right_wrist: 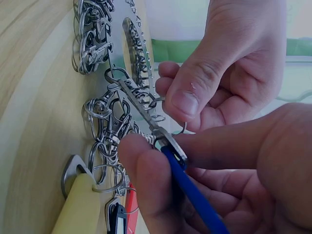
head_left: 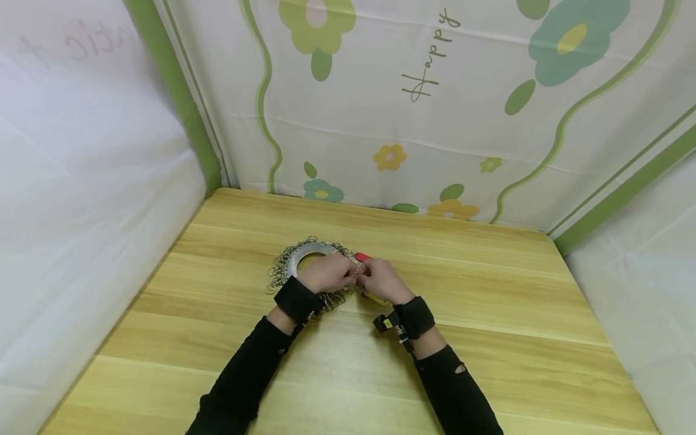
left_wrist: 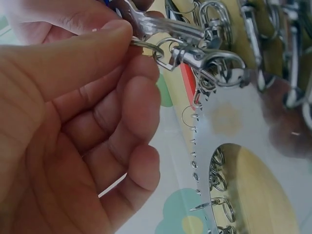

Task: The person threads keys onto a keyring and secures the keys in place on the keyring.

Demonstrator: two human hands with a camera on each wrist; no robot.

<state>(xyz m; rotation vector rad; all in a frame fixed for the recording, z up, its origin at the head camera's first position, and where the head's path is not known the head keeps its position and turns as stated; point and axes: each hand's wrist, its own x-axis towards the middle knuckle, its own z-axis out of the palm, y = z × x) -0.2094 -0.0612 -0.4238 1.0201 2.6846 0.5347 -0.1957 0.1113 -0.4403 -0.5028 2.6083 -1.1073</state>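
Observation:
My left hand (head_left: 328, 273) and right hand (head_left: 380, 281) meet over a flat metal disc (head_left: 304, 254) hung with several lobster clasps and key rings. The left hand (left_wrist: 131, 46) pinches a small split ring (left_wrist: 148, 47) between thumb and forefinger; a swivel clasp (left_wrist: 195, 57) hangs from that ring. My right hand (right_wrist: 163, 146) grips a blue-handled tool (right_wrist: 192, 192), and its slim metal blade (right_wrist: 139, 109) reaches into the clasps at the disc's (right_wrist: 131, 53) toothed edge. The left thumb (right_wrist: 187, 97) sits just above the blade.
A red piece (head_left: 362, 257) lies by the disc on the wooden table (head_left: 489, 338), and a yellow-handled item (right_wrist: 80, 204) lies under the right hand. Floral cloth walls (head_left: 435, 121) close the back and both sides. Black wrist straps sit on both arms.

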